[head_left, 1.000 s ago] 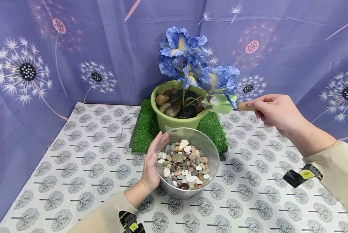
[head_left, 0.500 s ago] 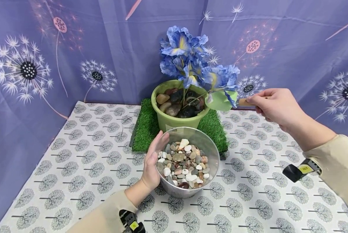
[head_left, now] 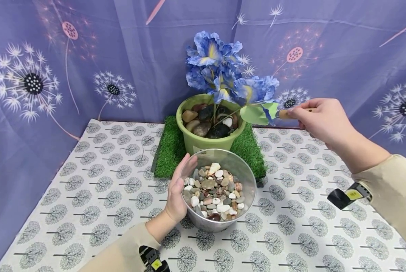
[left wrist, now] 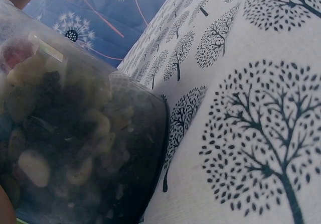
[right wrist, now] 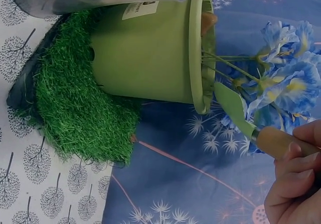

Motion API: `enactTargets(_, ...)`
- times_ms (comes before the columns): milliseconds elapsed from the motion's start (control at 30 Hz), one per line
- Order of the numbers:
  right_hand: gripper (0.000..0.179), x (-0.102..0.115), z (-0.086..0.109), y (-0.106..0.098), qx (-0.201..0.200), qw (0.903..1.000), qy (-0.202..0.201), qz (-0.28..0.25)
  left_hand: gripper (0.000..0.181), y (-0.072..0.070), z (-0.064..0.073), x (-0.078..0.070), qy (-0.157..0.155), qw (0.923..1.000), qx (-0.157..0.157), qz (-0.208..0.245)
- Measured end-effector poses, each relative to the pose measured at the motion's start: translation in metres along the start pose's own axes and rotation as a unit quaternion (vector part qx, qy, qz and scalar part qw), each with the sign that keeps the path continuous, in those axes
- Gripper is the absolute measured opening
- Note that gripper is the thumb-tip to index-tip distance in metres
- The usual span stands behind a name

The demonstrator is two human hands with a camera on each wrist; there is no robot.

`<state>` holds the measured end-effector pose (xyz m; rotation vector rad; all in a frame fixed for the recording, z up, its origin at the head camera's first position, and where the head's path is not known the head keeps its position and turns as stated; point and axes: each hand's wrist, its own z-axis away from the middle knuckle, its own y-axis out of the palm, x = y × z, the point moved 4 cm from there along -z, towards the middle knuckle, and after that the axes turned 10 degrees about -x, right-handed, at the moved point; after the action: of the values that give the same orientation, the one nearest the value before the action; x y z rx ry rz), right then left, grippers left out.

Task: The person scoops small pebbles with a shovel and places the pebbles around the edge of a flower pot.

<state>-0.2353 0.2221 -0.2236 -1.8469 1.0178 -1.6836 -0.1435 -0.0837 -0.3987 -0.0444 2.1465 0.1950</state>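
My right hand (head_left: 325, 121) grips the wooden handle of a small garden trowel (right wrist: 231, 106). Its green blade is tilted at the right rim of a green flowerpot (head_left: 208, 142), under the lowest blue bloom. Large dark and brown stones (head_left: 202, 129) fill the pot around the flower stems, and a white pebble (head_left: 227, 122) lies on them. My left hand (head_left: 176, 196) rests against the left side of a clear plastic tub (head_left: 220, 226), thumb and fingers along its wall. Mixed pebbles (head_left: 211, 192) lie inside the tub. Blue artificial flowers (head_left: 220, 68) rise from the pot.
The pot stands on a square of artificial grass (head_left: 169, 158), with the tub just in front. A tree-patterned cloth (head_left: 114, 211) covers the table. A purple dandelion-print curtain (head_left: 148, 68) hangs close behind and along the sides.
Stones on the trowel blade have gone off it, and a white pebble now shows in the pot. The right hand has risen slightly as the blade tipped. The left hand stays put.
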Motion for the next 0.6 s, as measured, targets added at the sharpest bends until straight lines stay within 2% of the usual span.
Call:
enactTargets(400,0.026,-0.005,0.008,-0.002,0.020,0.9973,0.035,-0.062,0.060,0.001,0.000,-0.003,0.013,0.9999,0.001,-0.002)
enactTargets(600,0.029,-0.010,0.012,-0.002,0.035,0.9955,0.049,-0.073,0.059,0.001,0.000,-0.002,0.011,0.9999,0.002,-0.002)
